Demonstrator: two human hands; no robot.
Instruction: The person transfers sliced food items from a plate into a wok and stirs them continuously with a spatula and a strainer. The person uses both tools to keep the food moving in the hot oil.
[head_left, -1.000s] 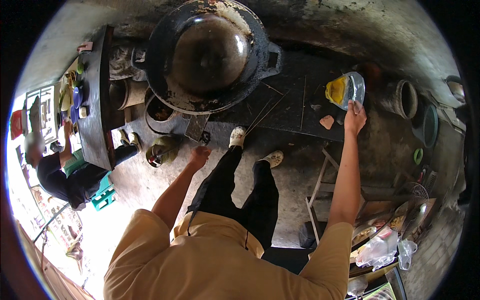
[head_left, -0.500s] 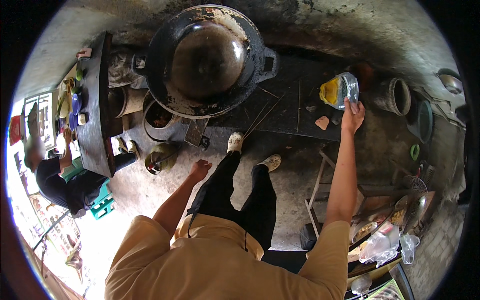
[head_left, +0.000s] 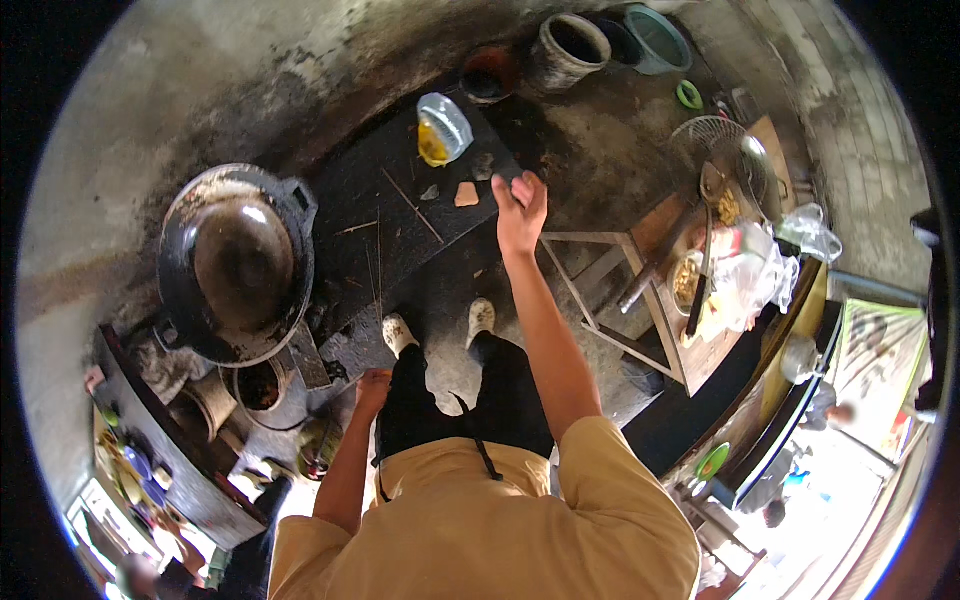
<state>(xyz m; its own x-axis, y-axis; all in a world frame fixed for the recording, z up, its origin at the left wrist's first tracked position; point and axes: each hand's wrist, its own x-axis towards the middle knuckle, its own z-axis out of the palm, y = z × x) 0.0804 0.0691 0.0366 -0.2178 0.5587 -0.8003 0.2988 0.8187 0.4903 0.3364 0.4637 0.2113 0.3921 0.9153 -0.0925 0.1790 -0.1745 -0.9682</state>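
Note:
My right hand (head_left: 520,212) is open, fingers loosely bent and apart, at the edge of a blackened stove ledge (head_left: 370,270). Just beyond it, out of its grip, a clear plastic container (head_left: 444,130) with yellow contents rests on the ledge, near a pale reddish broken piece (head_left: 467,194), dark lumps and thin sticks. My left hand (head_left: 372,388) hangs low beside my leg, its small fingers curled with nothing visible in them. A large blackened wok (head_left: 240,265) with two handles stands at the ledge's left end.
A wooden frame table (head_left: 665,320) at right bears long utensils, a wire strainer and plastic bags. Buckets (head_left: 568,50) and a basin (head_left: 656,38) stand behind. A pot (head_left: 255,392) is below the wok. A co-worker (head_left: 160,572) is at lower left; other people are at the right.
The view has swung to the right, shifting the wok leftward. My right hand has let go of the clear container with yellow contents and drawn back from it.

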